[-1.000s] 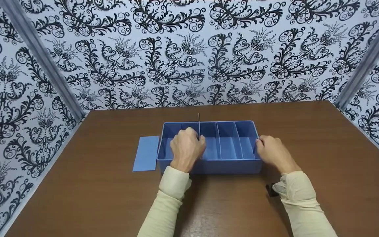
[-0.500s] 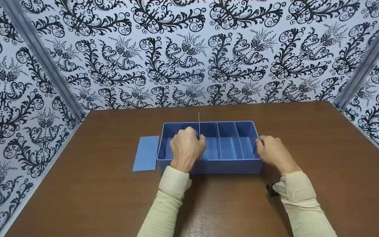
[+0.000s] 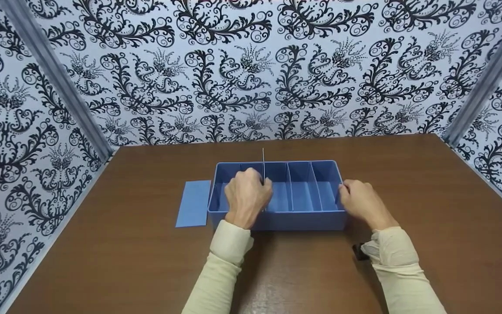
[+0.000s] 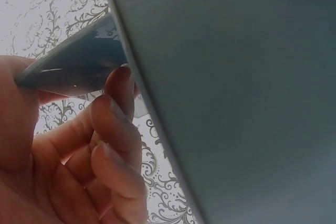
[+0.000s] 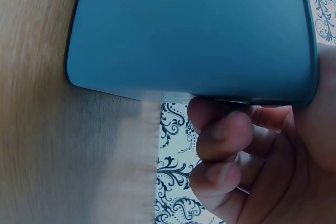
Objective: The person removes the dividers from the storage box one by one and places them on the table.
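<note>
A blue box [image 3: 303,221] with thin dividers [image 3: 290,187] stands on the table. My left hand [image 3: 247,194] reaches over its front wall and pinches a divider panel [image 3: 263,159], whose far edge stands above the rim. In the left wrist view, this blue panel [image 4: 84,59] lies between the thumb and curled fingers [image 4: 118,124], beyond the box wall [image 4: 226,103]. At the right end, my right hand [image 3: 362,200] grips the rim, and in the right wrist view its fingers [image 5: 226,135] curl by the box's wall [image 5: 194,35].
A flat blue panel [image 3: 193,203] lies on the brown table [image 3: 137,261] just left of the box. A small black object [image 3: 360,251] shows beside the right sleeve cuff. Patterned walls [image 3: 251,78] enclose the table at the back and sides.
The far edge of the divider panel in my left hand has risen very slightly above the rim. The box and the right hand have stayed in place.
</note>
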A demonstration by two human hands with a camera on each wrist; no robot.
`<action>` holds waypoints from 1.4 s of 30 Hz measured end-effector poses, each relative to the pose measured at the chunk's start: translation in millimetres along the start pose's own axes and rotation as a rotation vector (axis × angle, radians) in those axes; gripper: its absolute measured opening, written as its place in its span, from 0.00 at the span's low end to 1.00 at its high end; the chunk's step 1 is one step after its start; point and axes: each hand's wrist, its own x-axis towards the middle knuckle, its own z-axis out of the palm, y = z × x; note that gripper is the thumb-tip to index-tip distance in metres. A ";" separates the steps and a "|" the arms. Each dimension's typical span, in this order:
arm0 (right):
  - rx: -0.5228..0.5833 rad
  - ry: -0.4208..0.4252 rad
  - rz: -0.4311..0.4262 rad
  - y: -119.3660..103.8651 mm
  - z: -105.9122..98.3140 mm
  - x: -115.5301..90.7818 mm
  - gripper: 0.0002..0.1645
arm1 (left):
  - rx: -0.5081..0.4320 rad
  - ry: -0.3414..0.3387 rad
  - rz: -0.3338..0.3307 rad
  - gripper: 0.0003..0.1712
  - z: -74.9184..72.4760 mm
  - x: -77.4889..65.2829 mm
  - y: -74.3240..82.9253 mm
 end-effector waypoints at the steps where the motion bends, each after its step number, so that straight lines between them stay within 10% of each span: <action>1: -0.003 -0.002 0.000 0.0 -0.2 0.1 0.15 | -0.001 0.012 0.008 0.28 0.0 -0.4 0.0; 42: -0.029 0.004 -0.010 -0.7 0.3 0.8 0.15 | -0.028 0.038 0.033 0.28 -4.0 -0.3 -0.4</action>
